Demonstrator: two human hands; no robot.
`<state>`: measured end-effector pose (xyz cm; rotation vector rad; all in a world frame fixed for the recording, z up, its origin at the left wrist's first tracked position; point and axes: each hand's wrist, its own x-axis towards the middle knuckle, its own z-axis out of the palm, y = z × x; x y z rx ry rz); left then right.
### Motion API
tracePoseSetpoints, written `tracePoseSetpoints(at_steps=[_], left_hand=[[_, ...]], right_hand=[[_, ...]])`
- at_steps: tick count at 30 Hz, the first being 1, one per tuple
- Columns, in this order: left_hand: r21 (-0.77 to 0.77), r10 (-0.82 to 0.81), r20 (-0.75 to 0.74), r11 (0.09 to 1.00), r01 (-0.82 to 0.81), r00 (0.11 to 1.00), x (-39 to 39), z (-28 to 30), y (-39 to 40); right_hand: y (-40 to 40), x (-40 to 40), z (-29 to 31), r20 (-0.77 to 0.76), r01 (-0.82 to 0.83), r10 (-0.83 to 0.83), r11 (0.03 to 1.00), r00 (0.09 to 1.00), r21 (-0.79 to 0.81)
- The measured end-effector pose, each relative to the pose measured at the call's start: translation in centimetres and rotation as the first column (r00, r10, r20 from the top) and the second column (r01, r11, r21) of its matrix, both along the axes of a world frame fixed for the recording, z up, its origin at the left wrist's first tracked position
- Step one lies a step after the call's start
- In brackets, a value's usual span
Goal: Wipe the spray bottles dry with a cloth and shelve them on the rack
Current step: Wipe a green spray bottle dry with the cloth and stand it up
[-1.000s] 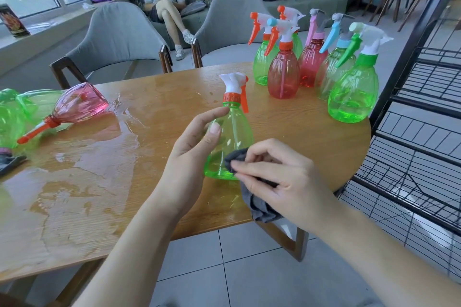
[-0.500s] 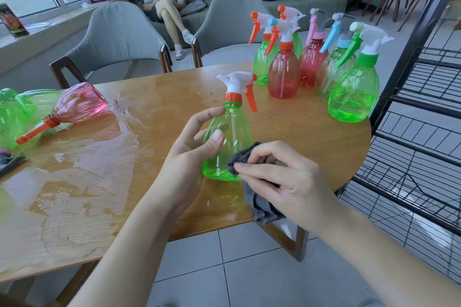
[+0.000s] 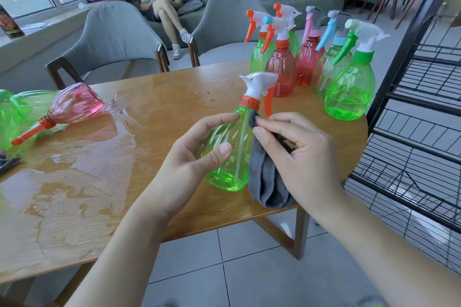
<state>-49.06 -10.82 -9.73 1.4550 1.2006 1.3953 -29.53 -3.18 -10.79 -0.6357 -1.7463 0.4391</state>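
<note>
My left hand [image 3: 192, 154] grips a green spray bottle [image 3: 233, 154] with a white head and orange collar, tilted above the wooden table [image 3: 139, 117]. My right hand [image 3: 296, 157] pinches a grey cloth [image 3: 268, 182] against the bottle's right side, up near its neck. Several more spray bottles, green and red, stand upright at the table's far right corner, the nearest a green one [image 3: 350, 87]. A pink bottle [image 3: 72, 104] and green ones [image 3: 12, 117] lie on their sides at the far left. The black wire rack [image 3: 424, 112] stands to the right.
Water is pooled over the left half of the table [image 3: 74, 162]. Two grey chairs [image 3: 112, 37] stand behind the table. A person sits on a sofa [image 3: 159, 0] further back. A dark object [image 3: 7, 163] lies at the table's left edge.
The bottle has been turned and tilted, so its nozzle now points left and the trigger faces right. My right hand has slid the cloth from the bottle's base up to its neck.
</note>
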Motion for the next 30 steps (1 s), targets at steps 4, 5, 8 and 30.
tracePoseSetpoints(at_steps=[4,5,8,30], left_hand=[[-0.008,0.012,-0.005,1.000,-0.012,1.000,-0.4,-0.1,0.1],[-0.017,0.011,-0.004,1.000,-0.011,1.000,-0.5,0.0,0.0],[-0.029,0.004,-0.035,1.000,-0.005,0.999,-1.0,0.2,0.0],[-0.036,0.061,0.088,0.998,-0.058,0.994,0.2,0.0,0.1]], right_hand=[[-0.9,-0.3,-1.2,-0.011,-0.055,0.055,0.998,0.998,-0.021],[-1.0,-0.4,-1.3,-0.008,-0.062,0.062,0.998,0.998,-0.012],[-0.9,-0.7,-1.1,0.003,-0.052,0.052,0.998,0.999,0.026],[-1.1,-1.0,-1.2,0.081,-0.102,0.087,0.973,0.993,0.206]])
